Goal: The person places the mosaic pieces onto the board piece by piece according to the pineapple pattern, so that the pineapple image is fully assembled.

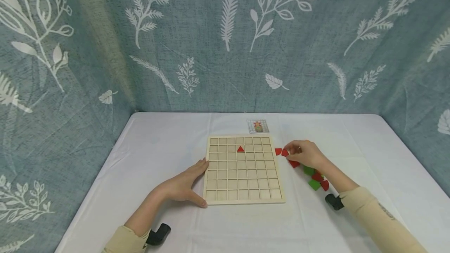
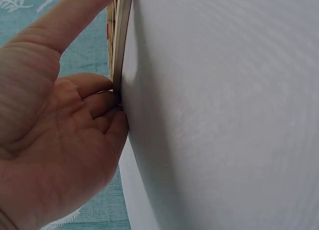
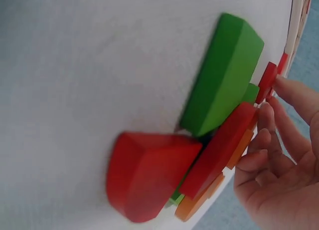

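Observation:
A light wooden grid board (image 1: pixel 244 204) lies on the white table, with one red triangle (image 1: pixel 240 149) in a cell near its top. My left hand (image 1: pixel 184 182) spans the board's left edge, its thumb at the near corner and its fingers farther up; in the left wrist view, the fingertips (image 2: pixel 117 115) touch the board's side. Right of the board, my right hand (image 1: pixel 305 154) pinches a small red curved-edge block (image 1: pixel 284 152) between thumb and fingers. Another red block (image 1: pixel 278 151) lies beside it, close to the board's edge. Below the fingers is a further red block (image 1: pixel 293 164).
Under the right forearm lies a loose pile of red, orange and green blocks, including a green block (image 1: pixel 314 184) and a red rounded block (image 3: pixel 149 175). Behind the board lies a small pattern card (image 1: pixel 258 126). A leaf-print curtain (image 1: pixel 225 69) hangs behind the table.

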`<state>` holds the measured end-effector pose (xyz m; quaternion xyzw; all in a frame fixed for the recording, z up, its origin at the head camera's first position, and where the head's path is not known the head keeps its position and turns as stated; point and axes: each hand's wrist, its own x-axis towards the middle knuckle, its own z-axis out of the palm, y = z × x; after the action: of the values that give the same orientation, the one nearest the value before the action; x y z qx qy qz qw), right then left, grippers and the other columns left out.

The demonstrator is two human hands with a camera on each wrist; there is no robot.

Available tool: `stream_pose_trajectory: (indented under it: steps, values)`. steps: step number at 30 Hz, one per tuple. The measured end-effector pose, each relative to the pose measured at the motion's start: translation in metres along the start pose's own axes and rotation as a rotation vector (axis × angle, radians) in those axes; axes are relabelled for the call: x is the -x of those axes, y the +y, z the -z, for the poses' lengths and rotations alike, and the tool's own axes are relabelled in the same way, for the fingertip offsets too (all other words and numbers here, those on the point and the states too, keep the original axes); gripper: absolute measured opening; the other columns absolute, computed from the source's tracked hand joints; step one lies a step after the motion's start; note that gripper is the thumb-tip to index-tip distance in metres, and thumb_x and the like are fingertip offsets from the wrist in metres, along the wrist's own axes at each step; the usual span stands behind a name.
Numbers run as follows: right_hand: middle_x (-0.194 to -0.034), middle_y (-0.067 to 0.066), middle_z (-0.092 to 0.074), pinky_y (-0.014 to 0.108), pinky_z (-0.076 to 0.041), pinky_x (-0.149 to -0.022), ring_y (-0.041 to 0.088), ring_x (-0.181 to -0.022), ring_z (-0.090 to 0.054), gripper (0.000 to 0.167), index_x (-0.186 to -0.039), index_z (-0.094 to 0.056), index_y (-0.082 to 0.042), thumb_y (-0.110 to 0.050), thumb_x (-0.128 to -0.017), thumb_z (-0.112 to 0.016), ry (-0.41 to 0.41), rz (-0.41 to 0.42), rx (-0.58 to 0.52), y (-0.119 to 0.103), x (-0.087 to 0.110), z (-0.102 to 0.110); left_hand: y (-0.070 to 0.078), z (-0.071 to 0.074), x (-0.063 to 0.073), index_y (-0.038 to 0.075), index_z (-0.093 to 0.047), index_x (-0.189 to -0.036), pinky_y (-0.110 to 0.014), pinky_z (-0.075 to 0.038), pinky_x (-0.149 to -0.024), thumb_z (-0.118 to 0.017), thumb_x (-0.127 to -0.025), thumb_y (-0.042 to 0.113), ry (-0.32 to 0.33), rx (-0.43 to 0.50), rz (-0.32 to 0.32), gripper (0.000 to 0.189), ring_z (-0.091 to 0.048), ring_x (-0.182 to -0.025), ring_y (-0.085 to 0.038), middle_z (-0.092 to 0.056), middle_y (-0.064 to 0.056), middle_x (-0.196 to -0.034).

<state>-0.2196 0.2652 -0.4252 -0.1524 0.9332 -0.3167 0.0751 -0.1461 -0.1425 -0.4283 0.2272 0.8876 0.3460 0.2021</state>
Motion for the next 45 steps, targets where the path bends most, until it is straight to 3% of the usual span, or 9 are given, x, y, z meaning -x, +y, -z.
stream_pose_trajectory:
  steps: [6, 12, 19, 26, 32, 37, 42, 45]
  values:
    - [-0.084, 0.001, -0.06, 0.031, -0.045, -0.058, 0.016, -0.069, -0.053, 0.041, -0.123, -0.062, -0.003, -0.014, -0.086, -0.074, 0.017, 0.04, 0.017, 0.001, 0.002, 0.001, 0.0, 0.0, 0.0, -0.005, -0.018, -0.153, -0.056, -0.011, -0.116, -0.09, -0.064, 0.033, 0.001, -0.003, 0.004, 0.12, -0.006, -0.148, -0.036, -0.009, -0.02, -0.161]
    - [-0.078, -0.001, -0.06, 0.031, -0.047, -0.06, 0.016, -0.067, -0.053, 0.03, -0.11, -0.067, -0.003, -0.021, -0.086, -0.075, 0.05, -0.002, 0.048, -0.002, 0.001, -0.002, 0.0, 0.0, -0.001, -0.005, -0.018, -0.153, -0.058, -0.011, -0.115, -0.09, -0.063, 0.034, 0.001, -0.013, 0.002, 0.121, -0.006, -0.147, -0.038, -0.009, -0.021, -0.161]
    - [-0.082, 0.001, -0.064, 0.031, -0.049, -0.062, 0.015, -0.07, -0.057, 0.026, -0.107, -0.068, -0.005, -0.02, -0.086, -0.075, 0.076, 0.008, 0.094, -0.007, -0.002, -0.007, 0.0, 0.0, -0.001, -0.005, -0.018, -0.153, -0.058, -0.011, -0.115, -0.089, -0.064, 0.035, -0.006, -0.016, 0.001, 0.121, -0.006, -0.147, -0.038, -0.008, -0.021, -0.161]
    - [-0.073, -0.001, -0.06, 0.029, -0.046, -0.056, 0.013, -0.057, -0.051, 0.021, -0.102, -0.068, -0.005, -0.02, -0.088, -0.072, 0.111, 0.002, 0.15, -0.009, -0.004, -0.012, 0.0, 0.001, -0.001, -0.005, -0.017, -0.153, -0.058, -0.011, -0.115, -0.089, -0.064, 0.036, -0.009, -0.016, -0.001, 0.122, -0.006, -0.148, -0.038, -0.008, -0.021, -0.161]
    - [-0.075, 0.0, -0.061, 0.031, -0.047, -0.06, 0.014, -0.063, -0.054, 0.032, -0.108, -0.066, 0.0, -0.023, -0.086, -0.074, 0.057, -0.076, 0.065, -0.005, -0.001, -0.007, 0.0, 0.001, -0.001, -0.004, -0.017, -0.153, -0.057, -0.012, -0.116, -0.09, -0.065, 0.034, -0.008, -0.01, 0.001, 0.121, -0.006, -0.148, -0.037, -0.008, -0.02, -0.161]
    - [-0.076, -0.001, -0.063, 0.032, -0.05, -0.065, 0.015, -0.069, -0.058, 0.034, -0.114, -0.065, 0.001, -0.017, -0.086, -0.075, 0.008, -0.072, 0.0, -0.002, 0.002, -0.001, -0.001, 0.0, -0.001, -0.003, -0.017, -0.153, -0.057, -0.012, -0.116, -0.09, -0.065, 0.034, -0.003, -0.01, 0.004, 0.121, -0.006, -0.148, -0.036, -0.008, -0.019, -0.161]
    - [-0.076, -0.001, -0.061, 0.031, -0.048, -0.063, 0.015, -0.068, -0.055, 0.032, -0.109, -0.066, -0.001, -0.02, -0.085, -0.076, 0.031, -0.075, 0.017, -0.002, 0.001, -0.001, -0.001, 0.001, -0.001, -0.003, -0.017, -0.153, -0.057, -0.012, -0.116, -0.09, -0.065, 0.035, -0.002, -0.01, 0.002, 0.121, -0.006, -0.148, -0.036, -0.008, -0.019, -0.161]
    - [-0.077, 0.0, -0.06, 0.031, -0.047, -0.061, 0.016, -0.068, -0.054, 0.039, -0.115, -0.064, 0.0, -0.021, -0.084, -0.077, 0.04, -0.058, 0.016, -0.001, 0.0, -0.002, -0.001, 0.001, -0.001, -0.004, -0.017, -0.153, -0.056, -0.012, -0.116, -0.09, -0.065, 0.035, -0.003, -0.008, -0.001, 0.121, -0.006, -0.148, -0.036, -0.008, -0.019, -0.161]
